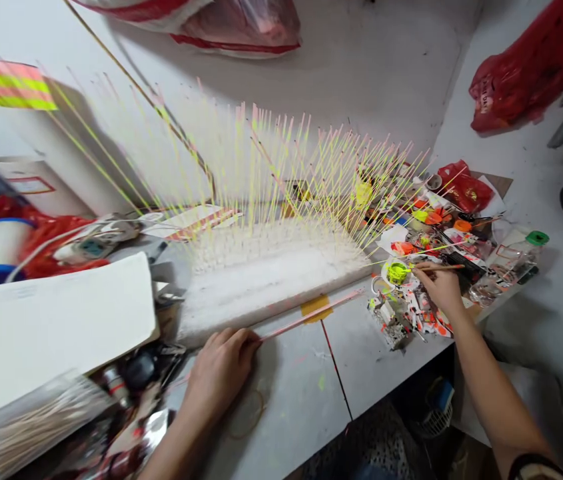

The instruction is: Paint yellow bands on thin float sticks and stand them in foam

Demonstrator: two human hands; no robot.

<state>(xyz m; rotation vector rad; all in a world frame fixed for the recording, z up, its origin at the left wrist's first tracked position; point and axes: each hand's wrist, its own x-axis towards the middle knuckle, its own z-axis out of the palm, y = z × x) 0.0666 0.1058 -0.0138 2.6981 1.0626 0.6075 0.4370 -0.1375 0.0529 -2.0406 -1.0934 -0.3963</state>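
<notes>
My left hand (225, 363) lies low over the table, its fingers closed on the near end of a thin pink stick (291, 325). The stick points right, across a yellow patch (317, 307) by the foam's front edge. In my right hand (442, 291) is a slim paintbrush (444, 267), pinched between the fingertips. Its tip is at a small round dish of bright yellow paint (398, 272). Behind my left hand lies a long white foam block (261, 273), with many thin pink-and-yellow sticks (306, 177) standing in it.
Paint-stained pots and scraps (428, 310) crowd the right side near a clear bottle with a green cap (511, 267). At left are an open notebook (51, 327), a power strip (96, 240) and a bag of thin sticks (31, 427). Red bags (526, 73) hang on the wall.
</notes>
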